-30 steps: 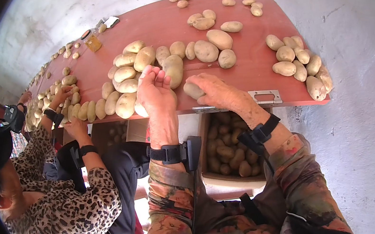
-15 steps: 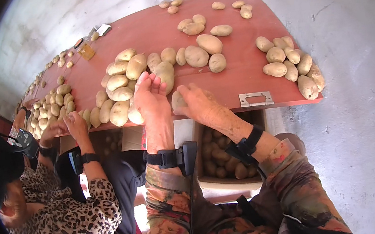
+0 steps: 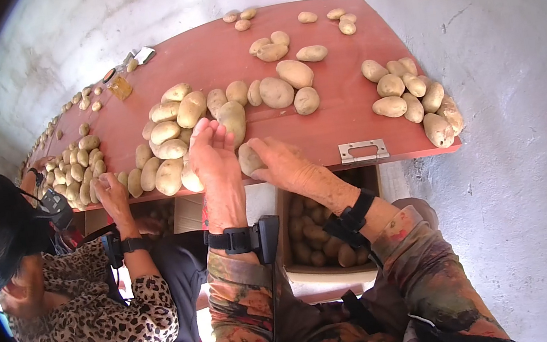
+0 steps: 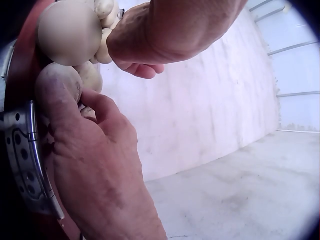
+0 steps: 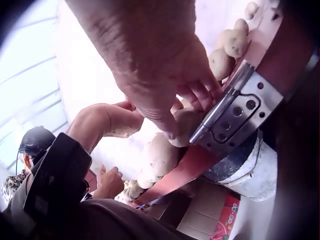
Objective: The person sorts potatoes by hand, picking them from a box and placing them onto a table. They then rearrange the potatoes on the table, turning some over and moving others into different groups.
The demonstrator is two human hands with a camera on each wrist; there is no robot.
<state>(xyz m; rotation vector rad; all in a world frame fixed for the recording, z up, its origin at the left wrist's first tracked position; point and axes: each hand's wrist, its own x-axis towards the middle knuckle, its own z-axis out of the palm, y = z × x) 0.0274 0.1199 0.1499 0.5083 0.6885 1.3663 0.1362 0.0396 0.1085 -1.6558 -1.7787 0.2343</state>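
Observation:
My right hand (image 3: 290,167) grips a potato (image 3: 249,161) at the table's front edge, thumb on the near side and fingers over the top. In the right wrist view this potato (image 5: 186,125) sits under the fingers, close to a metal hinge (image 5: 237,112). My left hand (image 3: 216,158) is held palm inward with loosely bent fingers and nothing in it. Beside it lies a row of potatoes (image 3: 168,177), and an elongated potato (image 3: 232,121) lies just beyond its fingers. In the left wrist view the right hand (image 4: 95,155) pinches the potato (image 4: 59,85) from both sides.
Potatoes (image 3: 392,106) are heaped at the red table's (image 3: 322,122) right end; smaller groups lie farther back. A cardboard box (image 3: 333,270) of potatoes stands below the edge. Another person in a leopard-print top (image 3: 102,321) works at the left. A jar (image 3: 118,88) stands near the wall.
The head view has shifted, so the table's things appear farther left and slightly lower. My right hand keeps its grip on the potato, which is now close beside my left hand.

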